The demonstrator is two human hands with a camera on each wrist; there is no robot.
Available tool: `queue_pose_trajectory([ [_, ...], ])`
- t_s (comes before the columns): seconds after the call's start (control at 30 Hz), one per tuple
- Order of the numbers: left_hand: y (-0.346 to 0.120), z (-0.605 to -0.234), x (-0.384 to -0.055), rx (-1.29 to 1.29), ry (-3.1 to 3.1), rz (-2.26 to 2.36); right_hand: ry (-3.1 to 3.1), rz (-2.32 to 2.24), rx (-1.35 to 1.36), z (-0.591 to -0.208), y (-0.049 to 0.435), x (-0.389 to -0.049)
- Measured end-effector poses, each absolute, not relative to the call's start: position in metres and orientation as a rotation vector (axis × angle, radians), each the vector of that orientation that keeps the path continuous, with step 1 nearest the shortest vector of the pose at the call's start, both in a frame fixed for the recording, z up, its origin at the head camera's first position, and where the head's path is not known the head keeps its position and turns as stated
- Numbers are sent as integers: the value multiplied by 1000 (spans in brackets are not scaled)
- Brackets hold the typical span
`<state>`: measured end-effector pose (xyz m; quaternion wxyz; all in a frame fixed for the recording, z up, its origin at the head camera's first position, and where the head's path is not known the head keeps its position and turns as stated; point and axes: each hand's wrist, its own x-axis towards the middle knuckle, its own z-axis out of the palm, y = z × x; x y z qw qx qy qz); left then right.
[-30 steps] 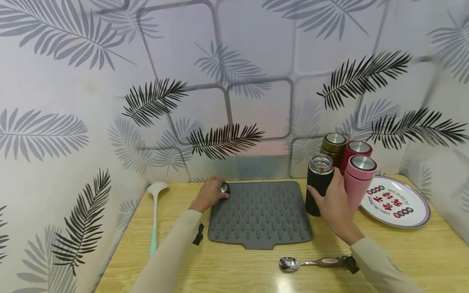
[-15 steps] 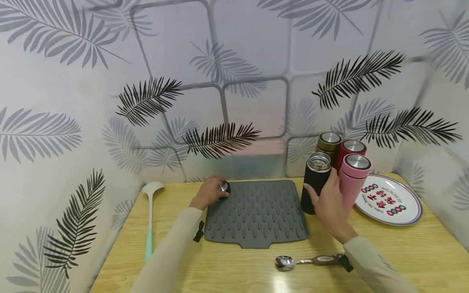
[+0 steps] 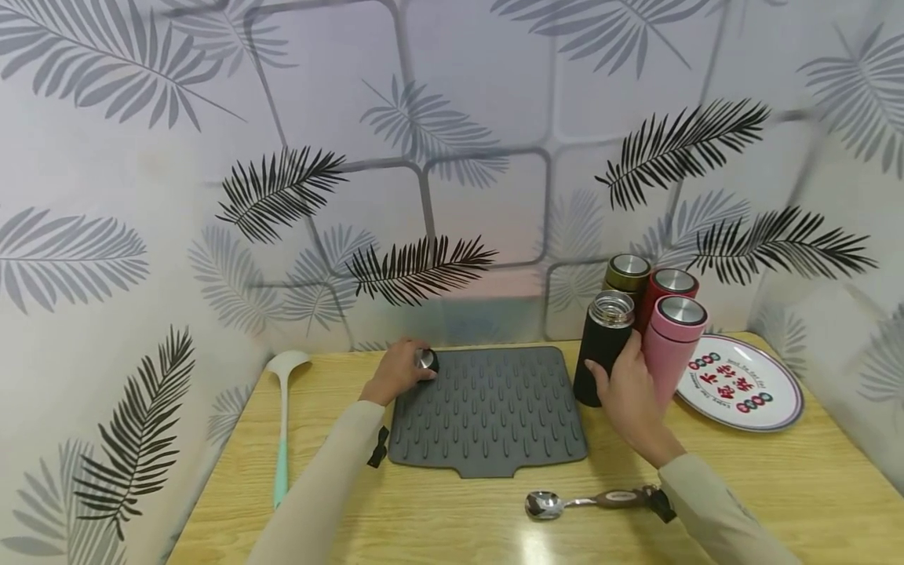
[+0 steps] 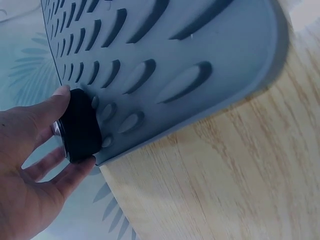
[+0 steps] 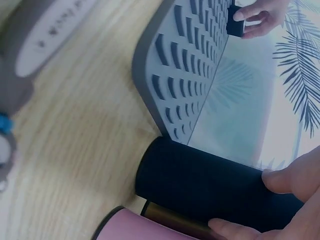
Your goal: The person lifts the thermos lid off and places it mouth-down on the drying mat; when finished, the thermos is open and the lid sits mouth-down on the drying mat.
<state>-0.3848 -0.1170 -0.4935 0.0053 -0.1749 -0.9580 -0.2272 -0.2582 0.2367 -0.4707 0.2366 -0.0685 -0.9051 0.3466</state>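
My left hand pinches a black lid with a silver top at the far left corner of the grey ridged mat. In the left wrist view the thumb lies on one side of the lid and fingertips on the other, right at the mat's surface. Just beyond the mat's right edge, my right hand grips a black thermos, thumb on its near side. The thermos stands upright without a lid, its steel threaded mouth showing. Close behind and beside it are a pink thermos, a red one and an olive-gold one.
A white plate with red characters lies right of the thermoses. In front of the mat is a spoon with a brown handle. Along the left edge lies a white ladle with a mint handle. A leaf-patterned cloth rises behind the table.
The head view has turned slightly right, so everything sits a little further left in it. Both hands keep their hold on the lid and the black thermos.
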Motion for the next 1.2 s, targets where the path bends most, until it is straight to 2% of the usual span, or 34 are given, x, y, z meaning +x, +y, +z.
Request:
queue_pose_trajectory([
  [0.3,-115,-491,-384,-538,-2990,-674,-2618,846,-204,-457,234,-247],
  [0.53,-118,-492,-382,-522,-2991,-669,-2622,755,10,-440,251,-224],
  [0.73,-117,-490,-379,-518,-2990,-707,-2764,822,279,-443,287,-222],
  [0.87,-116,-490,-378,-524,-2993,-706,-2823,721,362,-443,314,-221],
  [1.03,-115,-490,-378,-526,-3005,-677,-2836,740,265,-440,343,-216],
  [1.2,-116,-491,-381,-520,-3015,-655,-2726,904,33,-439,351,-215],
])
